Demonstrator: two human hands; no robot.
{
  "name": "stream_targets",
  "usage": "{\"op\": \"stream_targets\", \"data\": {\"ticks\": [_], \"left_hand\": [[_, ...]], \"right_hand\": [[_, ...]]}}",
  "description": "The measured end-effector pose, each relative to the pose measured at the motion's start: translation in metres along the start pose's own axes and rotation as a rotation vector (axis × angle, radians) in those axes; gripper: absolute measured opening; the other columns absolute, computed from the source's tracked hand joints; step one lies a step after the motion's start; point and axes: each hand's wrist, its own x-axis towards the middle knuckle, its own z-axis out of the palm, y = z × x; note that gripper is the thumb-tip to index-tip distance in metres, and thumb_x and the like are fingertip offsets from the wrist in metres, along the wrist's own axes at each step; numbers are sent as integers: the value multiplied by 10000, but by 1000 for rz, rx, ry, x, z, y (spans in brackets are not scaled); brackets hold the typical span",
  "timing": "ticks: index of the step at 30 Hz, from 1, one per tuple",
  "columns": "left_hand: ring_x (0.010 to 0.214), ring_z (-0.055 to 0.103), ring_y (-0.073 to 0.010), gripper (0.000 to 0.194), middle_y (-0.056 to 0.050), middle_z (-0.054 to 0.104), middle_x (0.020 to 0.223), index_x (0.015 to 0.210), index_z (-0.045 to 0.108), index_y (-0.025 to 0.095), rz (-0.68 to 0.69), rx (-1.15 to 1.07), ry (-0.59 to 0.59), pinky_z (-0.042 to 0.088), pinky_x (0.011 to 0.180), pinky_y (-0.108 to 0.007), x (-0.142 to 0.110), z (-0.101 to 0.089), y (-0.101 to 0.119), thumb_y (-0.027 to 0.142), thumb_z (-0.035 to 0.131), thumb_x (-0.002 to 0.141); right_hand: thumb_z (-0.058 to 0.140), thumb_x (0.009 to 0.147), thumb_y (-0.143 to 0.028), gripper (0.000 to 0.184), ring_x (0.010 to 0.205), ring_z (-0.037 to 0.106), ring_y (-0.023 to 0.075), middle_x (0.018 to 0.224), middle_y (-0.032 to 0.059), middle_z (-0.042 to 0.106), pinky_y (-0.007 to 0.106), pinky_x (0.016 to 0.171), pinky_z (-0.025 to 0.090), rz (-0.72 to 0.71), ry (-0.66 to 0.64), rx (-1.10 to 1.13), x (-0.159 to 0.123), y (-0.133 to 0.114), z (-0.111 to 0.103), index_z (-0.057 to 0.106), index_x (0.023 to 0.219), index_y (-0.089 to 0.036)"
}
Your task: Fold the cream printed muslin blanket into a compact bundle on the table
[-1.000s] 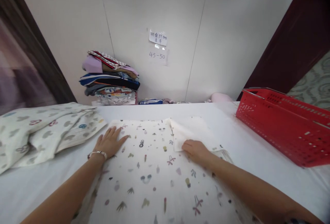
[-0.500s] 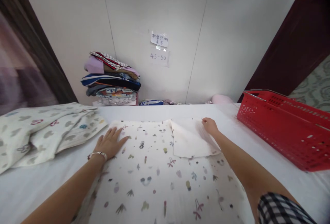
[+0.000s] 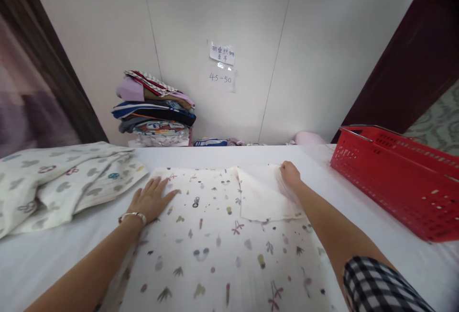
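A white cloth (image 3: 208,235) printed with small plants and sunglasses lies spread over the table in front of me. Its far right corner is turned over, so a plain white patch (image 3: 261,195) of the underside shows on top. My left hand (image 3: 148,199), with a bracelet at the wrist, rests flat on the cloth's far left corner with fingers apart. At the far right edge, my right hand (image 3: 290,174) is closed on the cloth, gripping the top edge of the turned-over part. Its fingertips are partly hidden.
A crumpled white cloth with grey mushroom prints (image 3: 89,178) lies at the left. On the right stands a red plastic basket (image 3: 387,178). Folded fabrics (image 3: 154,111) are stacked behind the white-covered table (image 3: 222,154), against a wall with paper signs (image 3: 221,53).
My right forearm and checked sleeve have shifted slightly left, and the right fingers look more tightly curled. The left hand stays flat on the cloth. The view has moved a little.
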Motion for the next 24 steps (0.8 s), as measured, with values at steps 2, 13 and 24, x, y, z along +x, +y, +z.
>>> {"op": "stream_targets", "data": {"ticks": [2,13,24], "left_hand": [[1365,126,-255,768,-73,194,1483,1390,281,193,-3,7,0,159,1073,-480,-1,0,0,649,239,773],[1362,139,-260,758,-67,217,1477,1386,294,193,5,11,15,172,1069,-481,-2,0,0,644,250,778],[1367,122,-253,758,-60,195,1484,1391,279,213,5,-28,22,152,1076,-483,0,5,-1,658,237,780]], "right_hand": [[376,886,-215,215,953,547,188,1030,98,593,260,726,391,-7,34,-29,0,-1,2,550,999,-159],[376,886,-176,224,1011,526,249,1029,163,574,340,807,398,-25,19,-58,-3,-8,12,514,1047,-109],[361,901,-379,314,961,558,161,1119,53,587,264,792,453,-618,-177,335,-102,-27,-42,558,1093,-227]]}}
